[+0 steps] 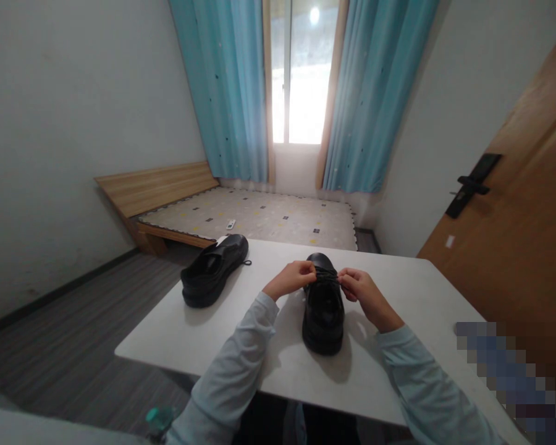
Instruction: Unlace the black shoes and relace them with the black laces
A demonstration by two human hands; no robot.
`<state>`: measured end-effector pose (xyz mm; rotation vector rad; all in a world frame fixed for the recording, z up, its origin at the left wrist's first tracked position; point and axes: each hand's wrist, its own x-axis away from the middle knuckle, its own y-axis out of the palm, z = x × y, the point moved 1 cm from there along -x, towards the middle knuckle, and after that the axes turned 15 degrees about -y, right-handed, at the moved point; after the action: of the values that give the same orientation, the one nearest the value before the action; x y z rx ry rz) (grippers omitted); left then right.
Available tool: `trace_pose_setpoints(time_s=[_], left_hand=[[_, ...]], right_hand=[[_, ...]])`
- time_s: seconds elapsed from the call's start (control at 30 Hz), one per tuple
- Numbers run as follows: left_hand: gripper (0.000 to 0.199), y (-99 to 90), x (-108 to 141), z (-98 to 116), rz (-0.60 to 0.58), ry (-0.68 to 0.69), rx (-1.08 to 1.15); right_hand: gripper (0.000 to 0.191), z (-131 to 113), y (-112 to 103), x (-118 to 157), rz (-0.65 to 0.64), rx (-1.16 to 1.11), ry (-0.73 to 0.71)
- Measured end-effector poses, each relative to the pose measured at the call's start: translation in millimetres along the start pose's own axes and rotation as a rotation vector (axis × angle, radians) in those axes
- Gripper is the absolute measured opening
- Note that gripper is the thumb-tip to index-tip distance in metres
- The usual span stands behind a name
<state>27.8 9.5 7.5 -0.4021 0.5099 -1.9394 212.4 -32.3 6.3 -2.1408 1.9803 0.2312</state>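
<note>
A black lace-up shoe (323,330) rests upright on the white table (269,290) with its heel toward me. Over its tongue run dark shoelaces (325,274). From the left side, my left hand (293,277) pinches the laces with closed fingertips. On the other side my right hand (362,293) also pinches the laces, its fingers bent together. The exact lace ends are too small to make out. A second black shoe (213,269) stands farther left on the table, a lace loop showing at its right side.
Beyond the table is a low bed (269,213) with a wooden headboard (167,185) and a small white remote (231,224) on it. A wooden door (514,204) is close on the right. Something with a green top (157,417) shows at lower left. A blurred patch covers the lower right.
</note>
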Motion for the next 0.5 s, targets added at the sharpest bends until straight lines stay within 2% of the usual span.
trace_pose_setpoints(time_s=[0.27, 0.4, 0.5], left_hand=[[0.012, -3.1, 2.1, -1.0, -0.055, 0.025, -0.003], [0.032, -3.8, 4.8, 0.7, -0.059, 0.065, -0.037], [0.039, -4.9, 6.5, 2.0, -0.057, 0.109, -0.082]], right_hand=[[0.015, -3.1, -3.5, -0.5, -0.116, 0.045, -0.026], [0.026, -5.3, -2.6, -1.0, -0.2, 0.118, -0.068], [0.037, -6.7, -1.2, -0.4, -0.248, 0.183, -0.118]])
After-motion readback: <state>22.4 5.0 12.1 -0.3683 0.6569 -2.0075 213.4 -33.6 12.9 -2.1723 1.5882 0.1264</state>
